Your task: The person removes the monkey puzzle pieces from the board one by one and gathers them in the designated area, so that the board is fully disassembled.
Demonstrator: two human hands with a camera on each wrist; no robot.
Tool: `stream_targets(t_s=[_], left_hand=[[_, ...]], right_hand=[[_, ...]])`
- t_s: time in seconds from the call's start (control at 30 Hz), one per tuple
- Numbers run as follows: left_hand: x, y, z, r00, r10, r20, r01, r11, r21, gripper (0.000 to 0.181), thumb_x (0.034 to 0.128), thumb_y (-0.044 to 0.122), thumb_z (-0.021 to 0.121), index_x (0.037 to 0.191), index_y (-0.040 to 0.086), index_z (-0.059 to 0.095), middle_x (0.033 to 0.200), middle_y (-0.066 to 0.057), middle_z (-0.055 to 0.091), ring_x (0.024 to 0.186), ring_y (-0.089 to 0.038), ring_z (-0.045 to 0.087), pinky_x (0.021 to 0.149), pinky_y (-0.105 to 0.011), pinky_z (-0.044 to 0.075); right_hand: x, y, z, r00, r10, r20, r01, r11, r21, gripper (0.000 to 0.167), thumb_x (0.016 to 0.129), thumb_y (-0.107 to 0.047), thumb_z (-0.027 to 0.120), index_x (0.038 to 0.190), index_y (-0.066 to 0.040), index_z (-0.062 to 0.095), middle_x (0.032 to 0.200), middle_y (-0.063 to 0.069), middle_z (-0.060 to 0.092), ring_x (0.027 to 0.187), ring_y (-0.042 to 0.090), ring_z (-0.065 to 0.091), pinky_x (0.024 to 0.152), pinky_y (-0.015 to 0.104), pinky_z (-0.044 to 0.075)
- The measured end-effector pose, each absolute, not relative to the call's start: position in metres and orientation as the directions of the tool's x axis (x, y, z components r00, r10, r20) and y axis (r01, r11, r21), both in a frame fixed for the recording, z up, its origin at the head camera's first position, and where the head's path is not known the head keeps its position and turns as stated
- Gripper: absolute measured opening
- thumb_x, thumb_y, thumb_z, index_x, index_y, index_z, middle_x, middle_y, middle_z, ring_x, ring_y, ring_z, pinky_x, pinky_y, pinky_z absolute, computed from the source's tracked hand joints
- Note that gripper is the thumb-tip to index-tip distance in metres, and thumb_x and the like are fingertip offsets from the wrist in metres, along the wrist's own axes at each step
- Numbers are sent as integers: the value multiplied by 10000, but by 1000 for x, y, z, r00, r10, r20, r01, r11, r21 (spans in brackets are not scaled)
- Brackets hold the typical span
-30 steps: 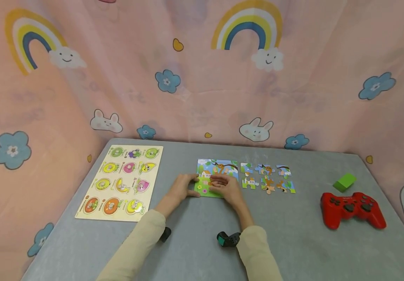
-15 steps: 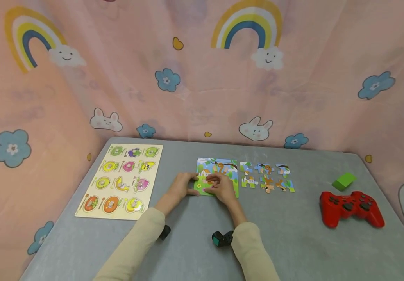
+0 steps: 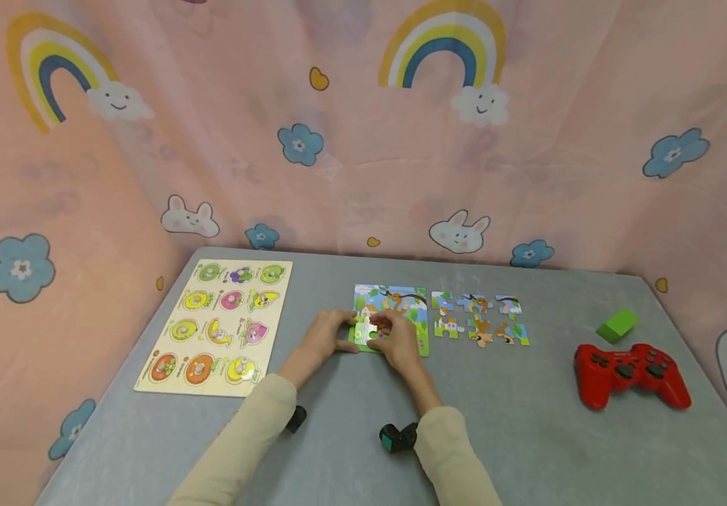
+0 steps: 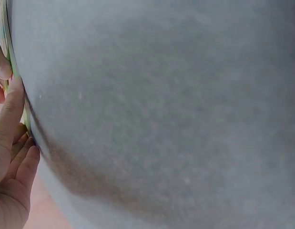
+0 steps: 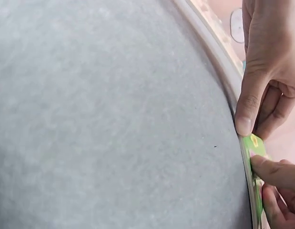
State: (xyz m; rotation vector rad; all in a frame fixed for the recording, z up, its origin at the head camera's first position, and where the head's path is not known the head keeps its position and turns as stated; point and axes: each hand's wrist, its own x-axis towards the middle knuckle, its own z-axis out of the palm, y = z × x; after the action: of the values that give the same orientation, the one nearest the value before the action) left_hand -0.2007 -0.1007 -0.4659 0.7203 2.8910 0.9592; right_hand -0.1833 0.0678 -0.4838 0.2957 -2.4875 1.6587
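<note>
A small jigsaw puzzle [image 3: 395,292] in a flat tray lies in mid-table in the head view. My left hand [image 3: 324,337] grips its left edge between thumb and fingers. Over its lower middle, my right hand [image 3: 403,343] pinches a puzzle piece [image 3: 363,333] at the lower left, which looks pale and has a jigsaw outline. Whether the paleness is glare is unclear. In the right wrist view the green corner with a yellow flower [image 5: 254,140] shows beside both thumbs. The right fingers hide part of the picture.
Several loose jigsaw pieces [image 3: 479,320] lie in two rows right of the puzzle. A wooden fruit peg board [image 3: 174,309] lies at left. At right are a red game controller [image 3: 632,376] and a green block [image 3: 619,325]. A pink printed curtain [image 3: 351,176] hangs behind the table.
My right hand has moved left across the puzzle, its thumb and fingers closing at the lower left, where a pale piece shape now shows. The left hand has stayed at the edge.
</note>
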Motion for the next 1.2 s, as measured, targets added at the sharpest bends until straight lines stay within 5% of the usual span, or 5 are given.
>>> stream_targets(t_s=[0.93, 1.2], left_hand=[[-200, -99, -465, -907, 409, 103, 388, 714, 582, 596, 626, 127, 881, 1134, -84, 652, 1067, -168, 698, 1069, -307, 629, 959, -413, 475], [-201, -100, -464, -909, 408, 88, 377, 711, 594, 561, 639, 133, 868, 1119, -73, 664, 1128, -170, 678, 1121, -310, 603, 994, -415, 451]], right_hand=[[-184, 73, -481, -971, -128, 201, -238, 486, -841, 410, 652, -1, 860, 1029, 60, 709, 942, 185, 716, 853, 285, 704, 734, 365, 577], [-184, 91, -478, -992, -114, 46, -81, 326, -942, 373, 731, -24, 815, 1073, 63, 695, 1002, 199, 705, 834, 272, 708, 708, 308, 581]])
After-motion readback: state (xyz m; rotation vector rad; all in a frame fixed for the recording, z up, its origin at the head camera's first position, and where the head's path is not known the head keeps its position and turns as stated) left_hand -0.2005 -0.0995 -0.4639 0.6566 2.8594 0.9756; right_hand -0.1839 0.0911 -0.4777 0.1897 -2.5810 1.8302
